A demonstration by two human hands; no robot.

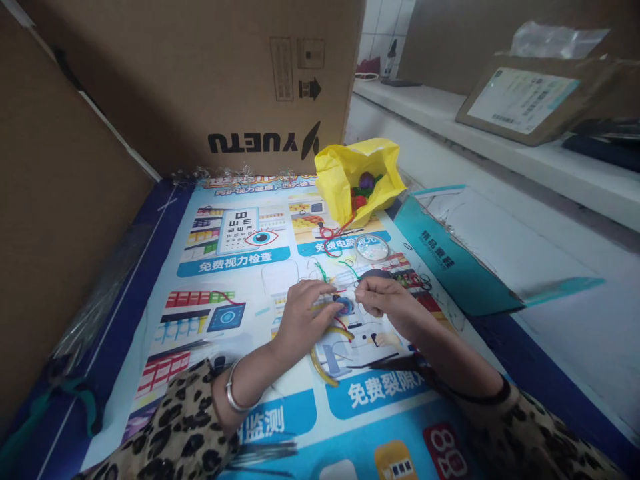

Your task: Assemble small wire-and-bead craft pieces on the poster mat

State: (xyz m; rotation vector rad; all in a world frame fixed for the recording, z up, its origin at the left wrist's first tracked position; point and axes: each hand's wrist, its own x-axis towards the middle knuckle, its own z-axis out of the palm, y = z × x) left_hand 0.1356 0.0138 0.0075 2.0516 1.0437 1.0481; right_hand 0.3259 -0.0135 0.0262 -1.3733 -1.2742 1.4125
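Note:
My left hand (306,315) is closed, thumb and fingers pinching a small round blue-and-purple piece (345,306). Close beside it, my right hand (384,299) has its fingertips pressed together; what sits between them, if anything, is too small to make out. Below the hands, a curved yellow handle-like piece (320,367) lies on the printed sheet (250,280). A dark pointed tool (395,363) lies partly hidden under my right forearm. Green thread ends (349,268) show just beyond my fingers, and a clear round dish of small beads (372,249) stands behind them.
A yellow bag (333,177) holds coloured balls, with red cord trailing out. To the right stands an open teal shoebox (440,260). Cardboard walls the back (175,80) and left. Teal-handled pliers (80,393) and thin wires (265,453) lie at the near left.

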